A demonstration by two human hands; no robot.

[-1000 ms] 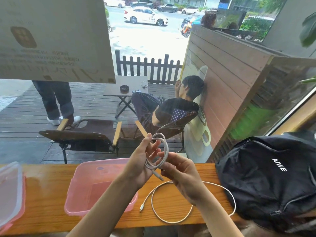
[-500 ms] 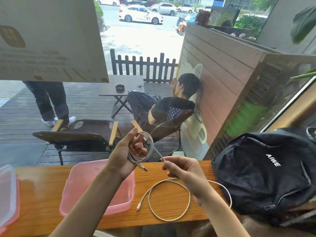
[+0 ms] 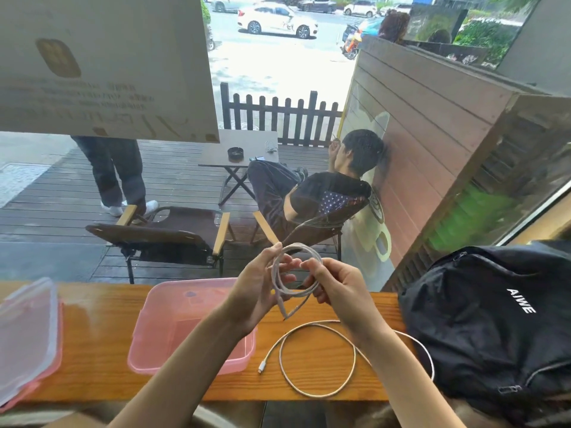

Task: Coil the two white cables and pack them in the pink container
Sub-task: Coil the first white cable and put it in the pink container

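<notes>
A coiled white cable (image 3: 295,273) hangs in the air above the wooden counter, wound into a few loops. My left hand (image 3: 258,284) pinches its left side and my right hand (image 3: 338,287) grips its right side, with a loose end dangling below. A second white cable (image 3: 318,359) lies loosely looped on the counter under my right forearm, its plug pointing left. The open pink container (image 3: 191,327) sits on the counter under my left forearm, with nothing visible inside it.
The container's clear lid (image 3: 27,338) lies at the counter's left end. A black backpack (image 3: 491,329) fills the right end. The wooden counter (image 3: 95,350) runs along a window; people, chairs and a deck are outside.
My right hand has come back up to the coil and now grips it together with the left hand. The cable on the counter has not moved.
</notes>
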